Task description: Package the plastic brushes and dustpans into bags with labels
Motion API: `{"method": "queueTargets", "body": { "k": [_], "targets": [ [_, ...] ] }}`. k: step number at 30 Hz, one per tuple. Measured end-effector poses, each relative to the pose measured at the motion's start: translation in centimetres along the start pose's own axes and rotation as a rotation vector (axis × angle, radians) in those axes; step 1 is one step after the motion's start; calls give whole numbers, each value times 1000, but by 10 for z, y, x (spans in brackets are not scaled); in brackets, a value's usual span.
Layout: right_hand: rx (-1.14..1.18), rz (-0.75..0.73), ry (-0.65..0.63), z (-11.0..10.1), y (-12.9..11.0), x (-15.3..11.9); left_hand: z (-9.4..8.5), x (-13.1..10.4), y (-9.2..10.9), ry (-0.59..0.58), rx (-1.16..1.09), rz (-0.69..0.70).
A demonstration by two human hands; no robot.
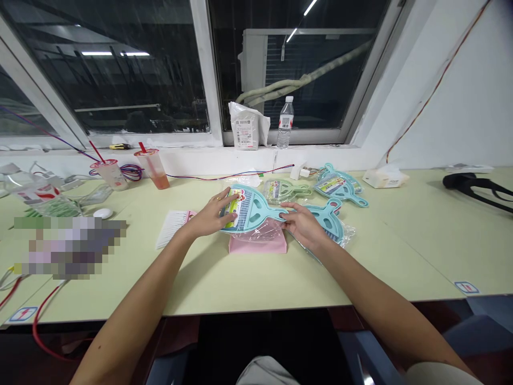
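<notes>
Between my hands is a light blue dustpan and brush set [256, 206] in clear wrapping, with a printed label on its wide end. My left hand [206, 216] grips that wide end, fingers over the label. Closed around the handle is my right hand [302, 224]. Below the set, a pink dustpan [258, 246] lies on the table, partly covered. A brush with white bristles [172, 227] rests beside my left wrist. More wrapped blue sets [326, 214] lie just beyond my right hand, and a green set [280, 190] lies behind.
Another blue set [336, 184] lies near the wall by a white plug [300, 171]. Drink cups [154, 168] with red straws and coiled cable stand back left. A tissue pack [385, 178] and black strap-like object [476, 187] are right. On the sill stands a water bottle [285, 123].
</notes>
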State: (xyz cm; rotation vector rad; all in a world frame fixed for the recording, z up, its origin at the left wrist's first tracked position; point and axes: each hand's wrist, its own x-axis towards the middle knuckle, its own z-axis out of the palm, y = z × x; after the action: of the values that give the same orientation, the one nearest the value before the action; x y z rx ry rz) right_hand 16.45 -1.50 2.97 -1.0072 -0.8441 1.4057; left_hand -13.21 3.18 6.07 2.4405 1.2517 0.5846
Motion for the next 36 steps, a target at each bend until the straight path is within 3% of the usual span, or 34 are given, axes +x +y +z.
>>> {"method": "queueTargets", "body": {
  "k": [15, 18, 21, 25, 29, 36],
  "targets": [
    [-20, 24, 13, 3, -1, -3, 0, -3, 15, -17, -67, -20],
    [-17, 25, 2, 1, -2, -3, -1, -2, 13, 71, -279, -77],
    [-10, 9, 13, 0, -5, -2, 0, 2, 9, 179, -714, -289],
    [-3, -4, 39, -2, -9, -1, 5, 7, 5, 84, -1182, -476],
    [-40, -18, 100, -1, -11, -1, 10, 10, 8, 68, -1275, -488],
    [-135, -73, 199, 0, -15, -2, 15, 10, 13, 148, -1303, -489]
  ]
}}
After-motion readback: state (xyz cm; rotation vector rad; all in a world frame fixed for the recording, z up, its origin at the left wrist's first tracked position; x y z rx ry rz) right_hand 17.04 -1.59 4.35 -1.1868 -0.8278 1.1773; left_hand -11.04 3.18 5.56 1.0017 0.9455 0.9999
